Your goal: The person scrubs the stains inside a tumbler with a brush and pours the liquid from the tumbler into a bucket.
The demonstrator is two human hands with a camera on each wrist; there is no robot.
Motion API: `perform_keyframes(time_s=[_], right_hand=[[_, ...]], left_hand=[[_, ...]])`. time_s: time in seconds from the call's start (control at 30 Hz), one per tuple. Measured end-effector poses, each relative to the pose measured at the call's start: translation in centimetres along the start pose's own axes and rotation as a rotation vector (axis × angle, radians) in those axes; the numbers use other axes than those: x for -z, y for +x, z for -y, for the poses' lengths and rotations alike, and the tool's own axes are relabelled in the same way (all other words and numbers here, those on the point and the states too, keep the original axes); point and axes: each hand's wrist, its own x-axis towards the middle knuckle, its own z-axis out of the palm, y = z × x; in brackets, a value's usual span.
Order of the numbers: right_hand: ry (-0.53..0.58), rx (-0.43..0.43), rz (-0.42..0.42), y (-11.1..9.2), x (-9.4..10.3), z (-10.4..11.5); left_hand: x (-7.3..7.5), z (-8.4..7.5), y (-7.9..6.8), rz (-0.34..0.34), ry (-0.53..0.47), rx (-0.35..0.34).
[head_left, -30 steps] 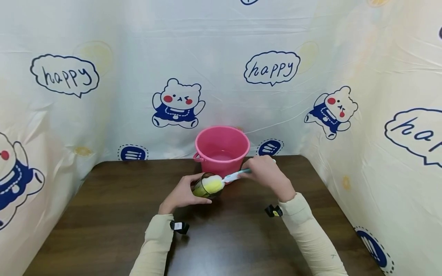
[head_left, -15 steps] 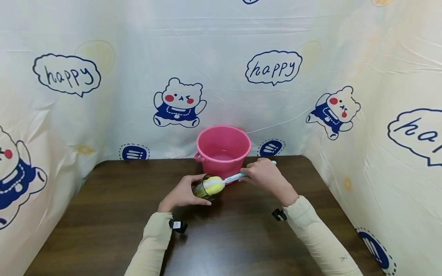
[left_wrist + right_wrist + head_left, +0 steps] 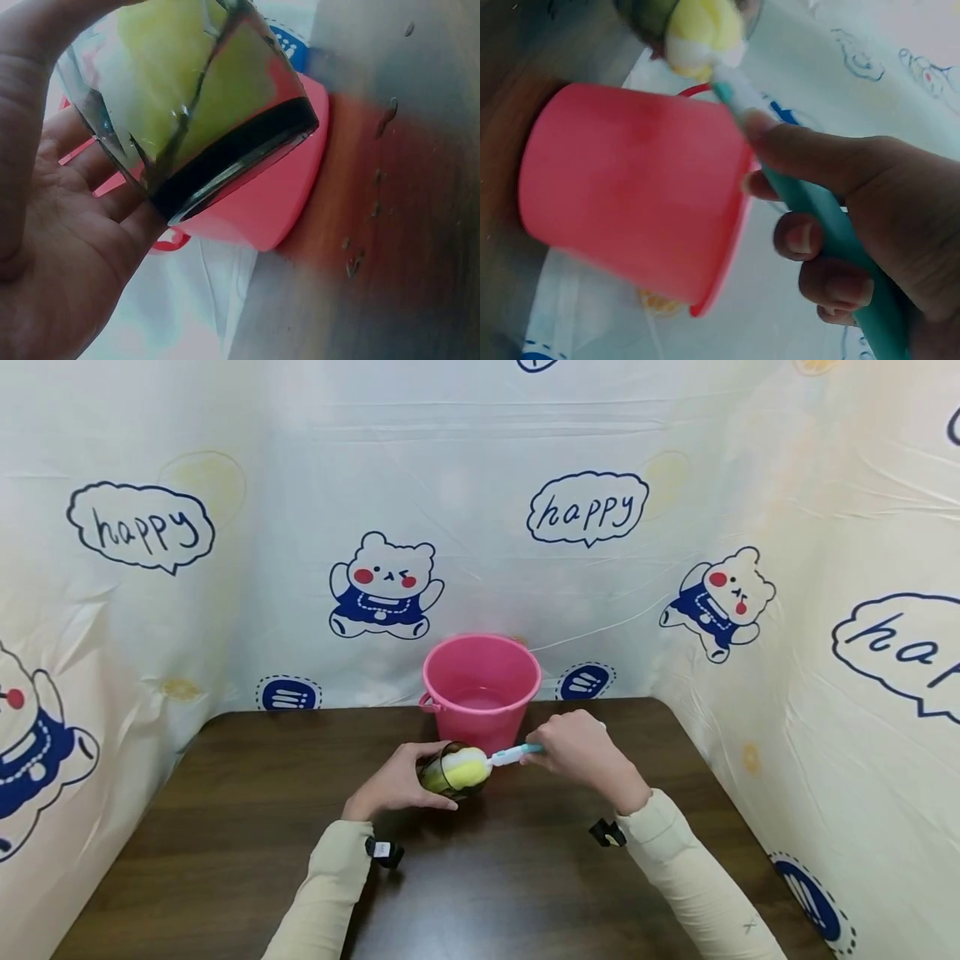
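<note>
A dark see-through drinking glass (image 3: 202,127) lies tilted in my left hand (image 3: 397,781), its mouth toward the right in the head view. The thumb and fingers of that hand curve round its sides. Inside the glass sits the yellow and white sponge head (image 3: 465,768) of a cup brush, part of it at the mouth. My right hand (image 3: 577,747) grips the brush's teal and white handle (image 3: 817,217), thumb laid along it in the right wrist view. Both hands are above the table, in front of the pink bucket (image 3: 483,718).
The bucket stands at the back edge of the dark wooden table (image 3: 247,827), a small lug on its left side. Behind and beside the table hangs a printed curtain (image 3: 465,485). Small wet drops (image 3: 386,116) show on the tabletop in the left wrist view.
My right hand has moved slightly toward me and right, and the brush handle now lies flatter. My left hand keeps hold of the glass in almost the same place.
</note>
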Motion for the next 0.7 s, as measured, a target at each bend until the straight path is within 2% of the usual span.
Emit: perform_keyframes(time_s=[0.13, 0.3, 0.5, 0.7], right_hand=[[0.02, 0.011, 0.017, 0.0, 0.4, 0.1], [0.012, -0.047, 0.004, 0.1, 0.4, 0.0], [0.069, -0.046, 0.062, 0.1, 0.9, 0.5], [0.063, -0.102, 0.037, 0.1, 1.3, 0.9]], left_hand=[[-0.2, -0.1, 0.1, 0.01, -0.003, 0.0], [-0.6, -0.2, 0.1, 0.014, -0.025, -0.017], [-0.4, -0.1, 0.0, 0.006, -0.04, -0.026], [-0.5, -0.4, -0.3, -0.007, -0.049, 0.003]])
